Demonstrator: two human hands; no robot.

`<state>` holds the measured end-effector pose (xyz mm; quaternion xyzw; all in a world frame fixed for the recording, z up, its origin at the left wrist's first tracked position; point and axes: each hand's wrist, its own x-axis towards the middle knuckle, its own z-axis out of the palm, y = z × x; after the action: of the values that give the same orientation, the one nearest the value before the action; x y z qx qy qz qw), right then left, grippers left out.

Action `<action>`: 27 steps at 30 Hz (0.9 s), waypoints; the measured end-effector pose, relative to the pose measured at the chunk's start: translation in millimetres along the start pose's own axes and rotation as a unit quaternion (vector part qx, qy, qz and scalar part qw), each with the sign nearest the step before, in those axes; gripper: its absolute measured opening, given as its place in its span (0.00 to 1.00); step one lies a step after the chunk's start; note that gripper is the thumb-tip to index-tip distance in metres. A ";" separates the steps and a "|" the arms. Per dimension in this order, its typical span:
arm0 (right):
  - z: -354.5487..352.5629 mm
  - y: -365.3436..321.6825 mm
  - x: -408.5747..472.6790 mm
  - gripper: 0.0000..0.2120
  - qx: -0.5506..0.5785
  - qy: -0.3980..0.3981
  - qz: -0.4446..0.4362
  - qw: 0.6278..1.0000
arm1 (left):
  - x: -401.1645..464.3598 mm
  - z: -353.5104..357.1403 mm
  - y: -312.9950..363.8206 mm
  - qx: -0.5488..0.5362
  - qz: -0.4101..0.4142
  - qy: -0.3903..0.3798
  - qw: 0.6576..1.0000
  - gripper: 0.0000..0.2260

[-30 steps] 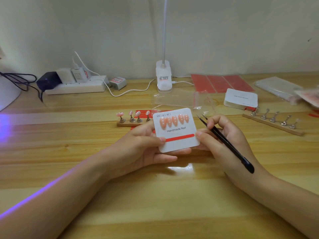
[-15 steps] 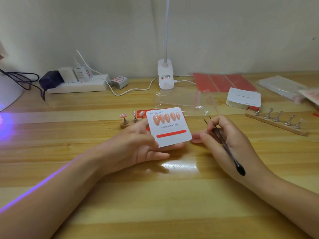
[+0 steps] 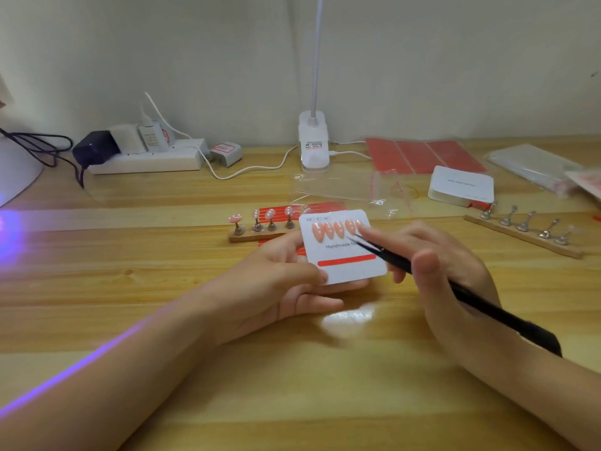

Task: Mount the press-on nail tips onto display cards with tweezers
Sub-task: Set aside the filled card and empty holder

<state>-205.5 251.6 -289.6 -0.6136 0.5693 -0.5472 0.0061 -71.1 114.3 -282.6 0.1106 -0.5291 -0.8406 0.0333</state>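
We held the display card (image 3: 344, 252) in our left hand (image 3: 279, 284), thumb curled over its lower left corner and fingers tucked beneath it, so that the white card sat raised above the wooden table (image 3: 162, 320) near the middle of the view. Five peach nail tips (image 3: 338, 228) lay in a row along the top of the card, above the printed words and a red stripe. Our right hand (image 3: 455, 278) grasped the black tweezers (image 3: 461, 294), the thumb pressing the shaft against the curled lower fingers, while the index finger reached out straight and its tip touched the card's upper right corner at the last nail in the row. The tweezer points lay over the card just beneath those nails; whether they touched the card we could not tell. Behind the card stood a wooden nail stand (image 3: 257, 234) with metal pegs carrying more pink tips, resting against a red adhesive sheet (image 3: 322, 208). Well off to the right lay a second stand (image 3: 527, 237) whose pegs were bare, and behind it a stack of white cards (image 3: 461, 187). Clear plastic bags (image 3: 344, 188) lay between the card stack and the white clip lamp (image 3: 313, 141) at the wall. A white power strip (image 3: 149, 159) with plugs sat far left, and violet light spilled across the left forearm and table edge.
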 end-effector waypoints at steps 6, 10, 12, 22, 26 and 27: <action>0.1 1.6 -1.7 0.09 -0.085 -0.020 -0.062 0.994 | 1.1 0.1 -1.1 -0.018 -0.001 0.010 1.000 0.24; 1.9 4.3 -4.0 0.08 -0.101 -0.010 -0.044 0.994 | 1.6 -0.4 -1.1 -0.025 -0.004 0.004 1.000 0.22; 2.9 4.6 -5.6 0.06 -0.099 0.005 -0.038 0.994 | 1.8 0.0 -1.3 -0.022 -0.005 0.000 1.000 0.22; 4.9 7.2 -6.5 0.11 -0.103 -0.001 -0.044 0.994 | 1.1 1.5 -1.6 -0.010 -0.013 0.002 1.000 0.22; 5.6 7.6 -6.2 0.10 -0.106 -0.004 -0.046 0.993 | 0.7 1.6 -1.3 -0.011 -0.010 0.005 1.000 0.22; 6.2 8.2 -6.5 0.08 -0.104 -0.002 -0.045 0.993 | 0.7 1.5 -1.1 -0.011 -0.010 0.005 1.000 0.22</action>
<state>-205.3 249.5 -301.6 -0.6372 0.5948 -0.4833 -0.0818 -72.0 116.1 -283.1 0.1197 -0.5184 -0.8462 0.0293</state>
